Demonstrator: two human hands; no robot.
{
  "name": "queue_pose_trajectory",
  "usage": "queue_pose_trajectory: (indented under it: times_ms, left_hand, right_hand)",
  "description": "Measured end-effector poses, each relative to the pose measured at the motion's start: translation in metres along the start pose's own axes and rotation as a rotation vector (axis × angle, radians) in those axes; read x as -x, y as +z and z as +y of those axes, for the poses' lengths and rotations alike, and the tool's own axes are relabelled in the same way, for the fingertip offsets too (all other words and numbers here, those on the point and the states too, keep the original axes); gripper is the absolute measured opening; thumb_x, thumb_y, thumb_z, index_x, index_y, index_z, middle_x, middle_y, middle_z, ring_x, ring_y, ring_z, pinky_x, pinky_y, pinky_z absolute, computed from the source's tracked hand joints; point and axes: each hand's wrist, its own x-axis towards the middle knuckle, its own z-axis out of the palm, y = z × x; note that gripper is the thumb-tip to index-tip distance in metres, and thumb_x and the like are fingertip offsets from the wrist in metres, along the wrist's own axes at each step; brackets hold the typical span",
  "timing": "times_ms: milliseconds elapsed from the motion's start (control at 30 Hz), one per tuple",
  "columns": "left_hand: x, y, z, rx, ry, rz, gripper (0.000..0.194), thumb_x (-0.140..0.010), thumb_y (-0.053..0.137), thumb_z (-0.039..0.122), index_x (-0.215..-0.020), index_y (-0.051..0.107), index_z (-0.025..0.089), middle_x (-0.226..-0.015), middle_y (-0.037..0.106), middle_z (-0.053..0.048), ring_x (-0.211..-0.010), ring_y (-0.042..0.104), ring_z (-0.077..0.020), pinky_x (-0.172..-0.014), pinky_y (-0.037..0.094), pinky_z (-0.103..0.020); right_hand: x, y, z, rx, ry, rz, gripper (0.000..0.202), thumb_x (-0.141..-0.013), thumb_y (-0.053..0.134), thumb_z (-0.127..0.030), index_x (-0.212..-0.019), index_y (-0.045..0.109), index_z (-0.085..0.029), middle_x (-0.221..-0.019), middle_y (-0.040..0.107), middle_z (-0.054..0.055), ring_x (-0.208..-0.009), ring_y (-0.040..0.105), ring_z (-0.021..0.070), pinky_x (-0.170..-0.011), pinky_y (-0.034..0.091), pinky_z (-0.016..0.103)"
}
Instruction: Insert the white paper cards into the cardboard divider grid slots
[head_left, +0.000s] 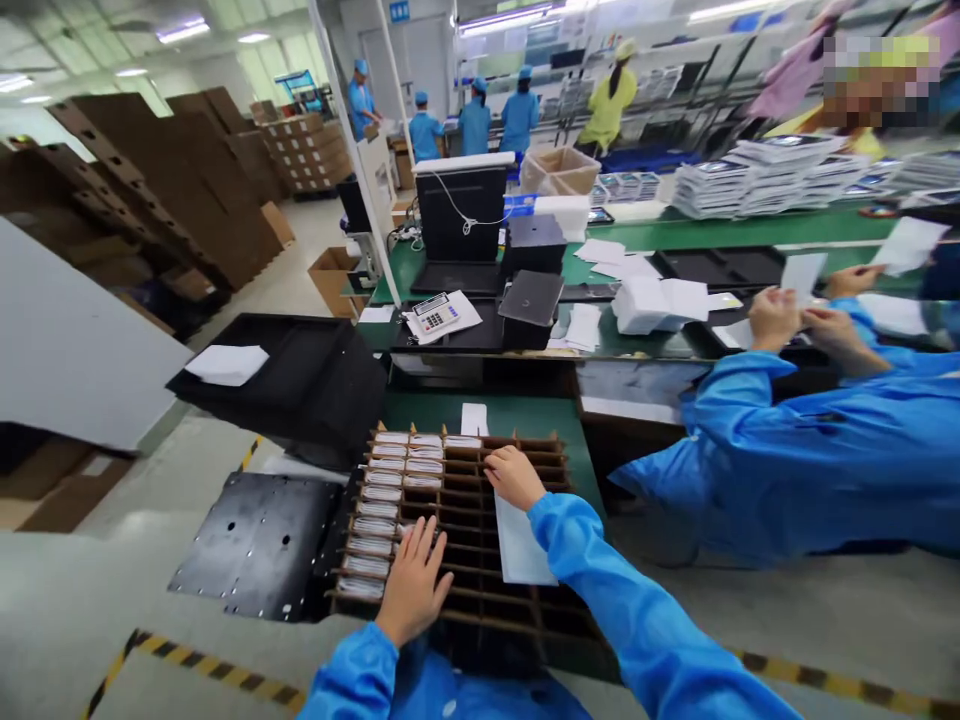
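A box with brown cardboard dividers (480, 545) lies in front of me. White folded packets (377, 508) fill its left column and the upper cells of the column beside it. Over the left-hand columns is my left hand (414, 585), fingers spread, its fingertips near a cell with something white in it. My right hand (516, 478) rests at the upper right cells with its fingers curled together; what they hold, if anything, is hidden. A pale flat sheet or pouch (523, 545) lies across the dividers below that hand, partly behind the wrist.
A black crate (289, 385) with white paper on its lid stands left, near black panels (262, 540). The green bench (637, 235) carries a calculator (436, 318), black boxes (534, 300) and white stacks (660, 303). A co-worker's blue sleeves and hands (776, 318) are at right.
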Motion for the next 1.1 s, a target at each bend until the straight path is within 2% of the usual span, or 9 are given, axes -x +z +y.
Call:
queue_pose_trajectory:
  times_ms: [100, 167, 267, 367, 433, 600, 767, 867, 1100]
  left_hand:
    - [-0.01, -0.004, 0.004, 0.028, -0.017, -0.003, 0.057, -0.09, 0.049, 0.036, -0.143, 0.043, 0.016, -0.156, 0.027, -0.016, -0.146, 0.021, -0.0349, -0.114, 0.033, -0.056]
    - [-0.032, -0.008, 0.005, 0.066, 0.021, 0.016, 0.059, -0.09, 0.048, 0.038, -0.143, 0.042, 0.013, -0.156, 0.026, -0.017, -0.146, 0.019, -0.0343, -0.115, 0.031, -0.056]
    - [-0.083, -0.012, 0.0, 0.115, 0.111, 0.051, 0.062, -0.091, 0.044, 0.039, -0.145, 0.037, 0.009, -0.157, 0.025, -0.017, -0.147, 0.017, -0.0319, -0.118, 0.026, -0.052]
    - [-0.132, -0.009, -0.008, 0.122, 0.148, 0.039, 0.063, -0.092, 0.042, 0.04, -0.143, 0.039, 0.004, -0.154, 0.03, -0.019, -0.146, 0.021, -0.0336, -0.119, 0.025, -0.05]
    - [-0.151, -0.003, -0.011, 0.108, 0.149, 0.014, 0.062, -0.092, 0.042, 0.04, -0.141, 0.042, 0.002, -0.15, 0.037, -0.021, -0.143, 0.027, -0.0345, -0.118, 0.025, -0.05]
    - [-0.162, 0.006, -0.013, 0.107, 0.18, 0.03, 0.063, -0.09, 0.045, 0.042, -0.137, 0.046, 0.001, -0.143, 0.046, -0.023, -0.137, 0.037, -0.0369, -0.116, 0.025, -0.052]
    - [-0.186, 0.003, -0.019, 0.104, 0.272, 0.069, 0.057, -0.091, 0.044, 0.041, -0.139, 0.047, 0.009, -0.149, 0.041, -0.016, -0.141, 0.028, -0.0346, -0.116, 0.024, -0.051]
    - [-0.2, 0.003, -0.026, 0.086, 0.342, 0.066, 0.058, -0.093, 0.041, 0.045, -0.139, 0.048, 0.01, -0.145, 0.048, -0.013, -0.141, 0.029, -0.0329, -0.118, 0.021, -0.05]
    - [-0.193, 0.006, -0.034, 0.026, 0.348, 0.073, 0.063, -0.093, 0.037, 0.051, -0.144, 0.042, 0.015, -0.15, 0.043, -0.008, -0.142, 0.027, -0.0327, -0.117, 0.021, -0.051]
  right_hand:
    - [0.032, 0.0, 0.009, 0.018, 0.067, 0.187, 0.029, -0.093, 0.045, -0.026, -0.103, 0.069, -0.015, -0.11, 0.066, 0.012, -0.107, 0.052, 0.0248, -0.1, 0.041, 0.036]
    - [0.052, 0.008, 0.005, 0.07, 0.108, 0.263, 0.031, -0.092, 0.047, -0.03, -0.109, 0.068, -0.016, -0.117, 0.064, 0.012, -0.113, 0.05, 0.0268, -0.103, 0.039, 0.038]
    - [0.072, 0.026, -0.018, 0.181, 0.161, 0.234, 0.041, -0.089, 0.053, -0.039, -0.125, 0.062, -0.02, -0.138, 0.053, 0.012, -0.128, 0.041, 0.0328, -0.109, 0.032, 0.048]
    - [0.071, 0.039, -0.042, 0.243, 0.287, 0.196, 0.049, -0.086, 0.057, -0.045, -0.131, 0.057, -0.026, -0.147, 0.044, 0.011, -0.135, 0.034, 0.036, -0.11, 0.026, 0.056]
    - [0.066, 0.041, -0.05, 0.251, 0.384, 0.2, 0.051, -0.087, 0.056, -0.046, -0.133, 0.056, -0.025, -0.149, 0.042, 0.012, -0.136, 0.034, 0.0357, -0.11, 0.027, 0.056]
    - [0.078, 0.035, -0.043, 0.273, 0.539, 0.297, 0.051, -0.086, 0.054, -0.04, -0.131, 0.057, -0.017, -0.143, 0.047, 0.014, -0.131, 0.04, 0.0332, -0.108, 0.034, 0.048]
    - [0.109, 0.046, -0.034, 0.25, 0.595, 0.3, 0.054, -0.083, 0.056, -0.042, -0.131, 0.057, -0.016, -0.141, 0.048, 0.015, -0.129, 0.042, 0.0342, -0.107, 0.037, 0.048]
    - [0.118, 0.055, -0.031, 0.227, 0.588, 0.294, 0.058, -0.084, 0.055, -0.045, -0.134, 0.054, -0.014, -0.143, 0.047, 0.016, -0.131, 0.041, 0.0354, -0.108, 0.035, 0.05]
    - [0.127, 0.058, -0.021, 0.162, 0.555, 0.351, 0.058, -0.084, 0.056, -0.044, -0.133, 0.055, -0.012, -0.141, 0.049, 0.018, -0.131, 0.042, 0.0348, -0.11, 0.035, 0.05]
